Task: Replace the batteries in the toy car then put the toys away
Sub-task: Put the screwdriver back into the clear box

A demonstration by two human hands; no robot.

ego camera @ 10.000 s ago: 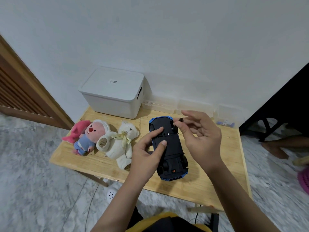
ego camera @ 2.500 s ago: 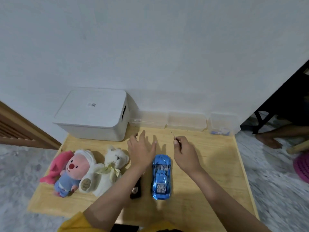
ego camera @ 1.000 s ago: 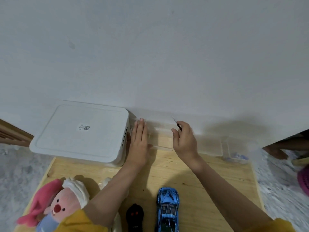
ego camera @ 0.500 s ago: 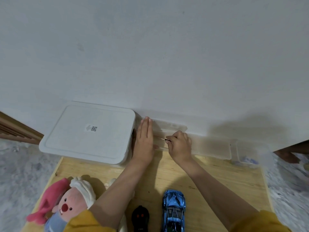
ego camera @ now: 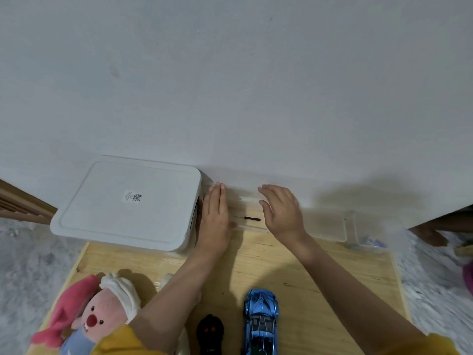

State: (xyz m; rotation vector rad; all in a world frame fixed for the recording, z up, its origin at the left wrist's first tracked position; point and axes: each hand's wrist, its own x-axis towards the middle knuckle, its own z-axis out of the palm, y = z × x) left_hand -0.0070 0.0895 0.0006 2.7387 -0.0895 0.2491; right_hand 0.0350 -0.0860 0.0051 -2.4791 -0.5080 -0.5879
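Observation:
The blue toy car [ego camera: 260,321] stands on its wheels at the near edge of the wooden table [ego camera: 320,283], with a black remote control [ego camera: 210,331] to its left. A small black-handled screwdriver [ego camera: 249,218] lies in a clear plastic tray [ego camera: 247,201] against the wall. My left hand [ego camera: 215,216] rests flat against the tray's left end, fingers together. My right hand [ego camera: 281,211] hovers just right of the screwdriver, fingers spread and holding nothing. A pink plush toy [ego camera: 94,313] lies at the near left; my left arm hides most of a white plush.
A white lidded storage box [ego camera: 128,203] stands at the table's far left against the wall. More clear trays [ego camera: 358,231] run along the wall to the right, one with small bluish items. Another person's foot [ego camera: 430,234] is on the floor at right.
My right hand has let go of the screwdriver, which now lies in the clear tray, and the hand has opened and shifted right. The left hand stays at the tray's end.

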